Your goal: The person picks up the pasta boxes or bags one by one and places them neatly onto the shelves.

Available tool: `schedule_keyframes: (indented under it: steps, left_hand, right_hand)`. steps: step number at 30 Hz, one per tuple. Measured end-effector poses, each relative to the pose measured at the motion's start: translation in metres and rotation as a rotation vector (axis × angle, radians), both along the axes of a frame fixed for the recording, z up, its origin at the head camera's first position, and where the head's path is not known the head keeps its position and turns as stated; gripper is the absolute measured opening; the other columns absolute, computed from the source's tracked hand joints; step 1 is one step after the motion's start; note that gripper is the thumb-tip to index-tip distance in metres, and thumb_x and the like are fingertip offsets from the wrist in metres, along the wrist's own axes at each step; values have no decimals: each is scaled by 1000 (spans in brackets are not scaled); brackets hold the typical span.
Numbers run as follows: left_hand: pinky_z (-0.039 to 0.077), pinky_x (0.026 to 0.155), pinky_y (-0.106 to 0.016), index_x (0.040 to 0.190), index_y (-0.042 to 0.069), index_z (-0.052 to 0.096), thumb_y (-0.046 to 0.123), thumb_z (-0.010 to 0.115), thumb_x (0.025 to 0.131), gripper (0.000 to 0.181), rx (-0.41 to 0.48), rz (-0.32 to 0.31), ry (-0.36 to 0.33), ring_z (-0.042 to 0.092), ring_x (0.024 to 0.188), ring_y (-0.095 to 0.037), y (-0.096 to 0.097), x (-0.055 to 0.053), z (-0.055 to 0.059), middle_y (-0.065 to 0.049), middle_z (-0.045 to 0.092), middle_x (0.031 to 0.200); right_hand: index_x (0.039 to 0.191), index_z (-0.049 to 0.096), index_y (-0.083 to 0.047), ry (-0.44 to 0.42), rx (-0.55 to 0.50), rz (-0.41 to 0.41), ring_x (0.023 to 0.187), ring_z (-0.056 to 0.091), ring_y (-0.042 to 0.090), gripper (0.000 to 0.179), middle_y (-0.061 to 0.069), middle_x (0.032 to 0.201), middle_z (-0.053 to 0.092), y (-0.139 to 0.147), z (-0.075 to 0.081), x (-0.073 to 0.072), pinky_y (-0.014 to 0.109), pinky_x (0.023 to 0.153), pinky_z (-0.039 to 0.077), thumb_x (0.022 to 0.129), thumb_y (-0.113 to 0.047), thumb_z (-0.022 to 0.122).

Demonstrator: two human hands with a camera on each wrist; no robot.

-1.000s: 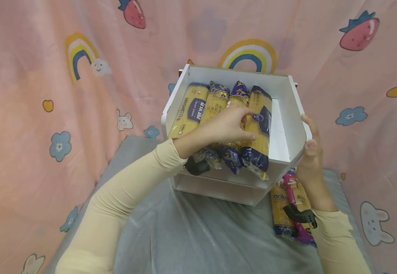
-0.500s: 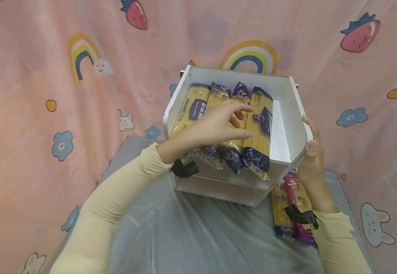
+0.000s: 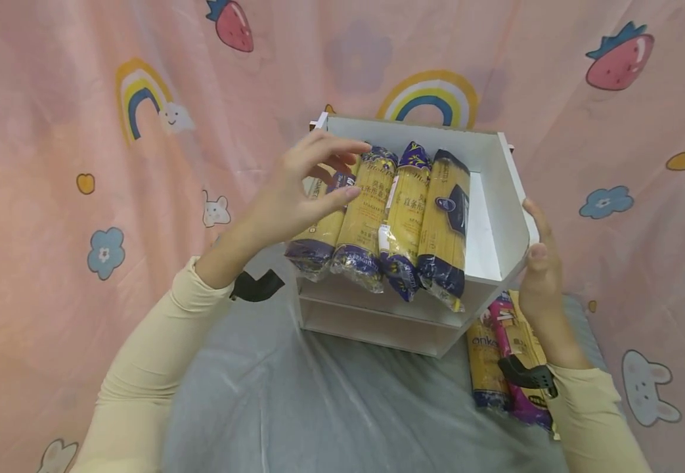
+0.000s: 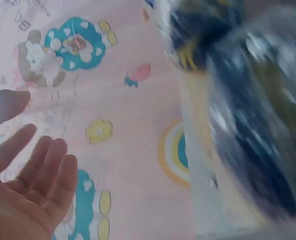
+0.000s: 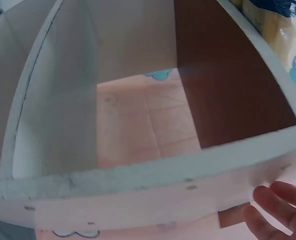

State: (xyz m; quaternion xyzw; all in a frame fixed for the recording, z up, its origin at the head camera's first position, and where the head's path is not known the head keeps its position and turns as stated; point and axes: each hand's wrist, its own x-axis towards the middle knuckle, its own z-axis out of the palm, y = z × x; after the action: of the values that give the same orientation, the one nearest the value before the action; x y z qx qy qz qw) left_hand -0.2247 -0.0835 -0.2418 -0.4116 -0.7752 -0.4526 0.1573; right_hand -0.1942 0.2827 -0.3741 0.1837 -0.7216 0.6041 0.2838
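My left hand (image 3: 295,190), fingers loosely bent and apart, is over the leftmost spaghetti pack (image 3: 318,230) and partly hides it. In the left wrist view the palm and fingers (image 4: 42,175) hold nothing. Beside that pack, a second spaghetti pack (image 3: 368,203), a third pack (image 3: 407,210) and a dark-labelled pack (image 3: 445,223) lie side by side on the upper tier of a white shelf (image 3: 490,197), their ends jutting over its front. My right hand (image 3: 540,276) rests against the shelf's right side panel, fingertips (image 5: 260,192) on its outer face.
Below the upper tier is a lower compartment (image 3: 372,325). An amber pasta pack (image 3: 486,368) and a pink-and-yellow pack (image 3: 519,355) lie on the grey cloth (image 3: 330,407) right of the shelf, under my right forearm. A pink patterned curtain (image 3: 247,85) hangs behind.
My left hand has moved left from the dark-labelled pack to the leftmost pack, uncovering the middle packs. The packs look unmoved, and my right hand stays at the shelf's side.
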Motion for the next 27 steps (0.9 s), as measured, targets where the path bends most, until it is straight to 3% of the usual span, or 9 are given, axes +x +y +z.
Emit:
schedule_keyframes:
  steps: [4,7,9,11,14,18,20,24,27]
  left_hand:
    - [53,89,-29,129,5,63,8,74,88,43,50,28,85,58,107,-16,-19,-8,-10,-12,59,117]
    - [51,91,-28,129,3,63,6,75,86,44,60,47,124,55,107,-15,-31,-15,-20,-13,57,119]
    - [49,93,-29,129,4,63,6,75,86,44,63,63,132,53,108,-16,-38,-19,-27,-14,56,120]
    - [49,95,-31,129,4,63,6,75,86,44,62,77,128,51,109,-17,-44,-22,-34,-15,55,121]
    - [48,96,-32,128,4,63,4,75,85,44,63,94,120,50,113,-17,-52,-26,-44,-16,53,122]
    - [48,96,-32,127,3,64,3,76,84,44,62,111,118,48,115,-17,-60,-29,-55,-18,53,123]
    - [48,95,-31,126,3,65,4,76,84,44,59,118,115,48,115,-16,-63,-31,-60,-18,53,123]
    - [48,95,-29,126,5,65,4,76,83,44,63,128,101,47,117,-13,-68,-34,-69,-17,52,125]
    - [47,94,-28,126,4,65,1,75,83,44,77,121,89,47,118,-12,-72,-35,-74,-18,52,126]
  right_hand:
    - [154,36,-23,-76,130,-59,132,46,16,63,3,157,38,6,6,7,34,111,41,100,-53,46]
    - [157,27,-27,-112,207,-45,140,38,16,59,1,162,30,12,8,11,40,118,32,104,-48,41]
    - [158,24,-25,-93,241,-54,135,44,12,59,-3,155,41,18,6,13,30,115,34,105,-46,38]
    - [159,22,-21,-63,268,-66,121,52,7,60,-9,142,51,24,3,15,17,100,39,106,-43,37]
    - [158,23,-18,-38,281,-123,99,55,1,59,-20,123,56,32,-3,18,14,84,41,106,-41,36]
    - [159,22,-27,-136,305,-188,92,56,-3,55,-22,117,54,43,-10,24,7,82,41,106,-34,38]
    - [159,20,-31,-196,354,-235,90,55,-8,56,-16,116,55,49,-16,26,2,81,40,106,-28,38]
    - [159,13,-35,-309,489,-319,84,50,-16,58,13,119,60,64,-32,31,2,74,40,106,-23,35]
    - [159,7,-37,-412,562,-354,88,55,1,59,30,126,55,78,-49,34,32,78,56,107,-27,33]
